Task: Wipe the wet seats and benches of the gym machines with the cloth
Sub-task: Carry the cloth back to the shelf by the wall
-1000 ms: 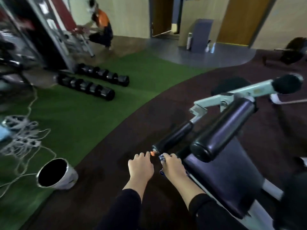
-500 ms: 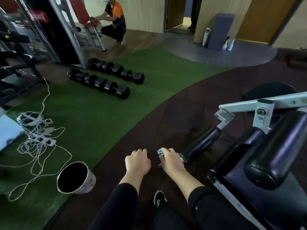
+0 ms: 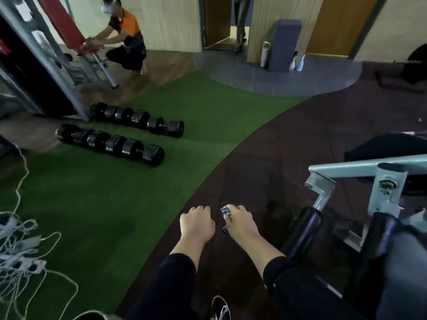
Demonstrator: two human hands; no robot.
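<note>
The floor (image 3: 288,139) fills most of the view: dark rubber tiles on the right meet a green turf (image 3: 115,204) along a curved edge. At the right edge stands a gym machine (image 3: 360,172) with a pale blue metal frame, and below the frame hang two black padded rollers (image 3: 302,229), the nearer ones blurred. Far left rises another machine (image 3: 46,54) with grey uprights and a red pad; a second person (image 3: 126,40) in an orange and dark top crouches beside it with both arms reaching to the pad. On the turf lie two rows of black dumbbells (image 3: 111,142), side by side. A tangle of white cords (image 3: 20,257) and power strips lies at the lower left. A grey box (image 3: 285,45) stands by the far doorway, with bottles just beside it.

Both forearms in black sleeves reach forward over the dark tiles. The left hand (image 3: 196,225) is loosely curled, fingers bent down, holding nothing visible. The right hand (image 3: 240,221) is closed around a blue-and-white checked cloth (image 3: 226,211), which sticks out at the knuckles and below the palm. The cloth is held in the air, left of the rollers and apart from them. A black shoe (image 3: 220,308) shows at the bottom.
</note>
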